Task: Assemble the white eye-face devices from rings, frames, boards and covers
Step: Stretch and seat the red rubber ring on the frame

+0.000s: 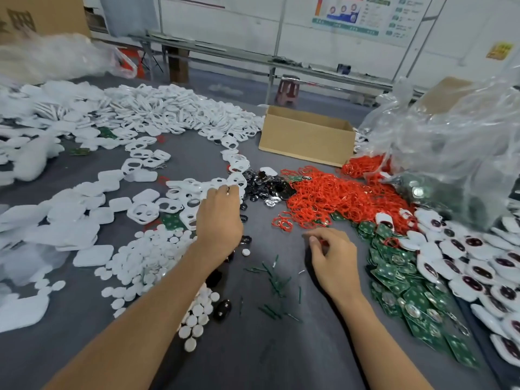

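Observation:
My left hand [219, 215] reaches forward over the grey table, its fingertips on white eye-hole frames [197, 190] in a scattered pile. My right hand [330, 254] hovers low over the table with fingers curled, and a red ring [323, 243] shows between thumb and fingers. A heap of red rings [332, 198] lies just beyond it. Green boards [399, 277] spread to the right. Assembled white devices [464, 266] with dark eyes line the right edge. White covers [92, 229] and small white discs [146, 260] lie on the left.
An open cardboard box [306, 136] stands at the back centre. A big clear plastic bag [450, 153] bulges at the right. Shiny black lenses [264, 187] sit between the frames and rings. Thin green strips [275, 282] litter the table between my arms.

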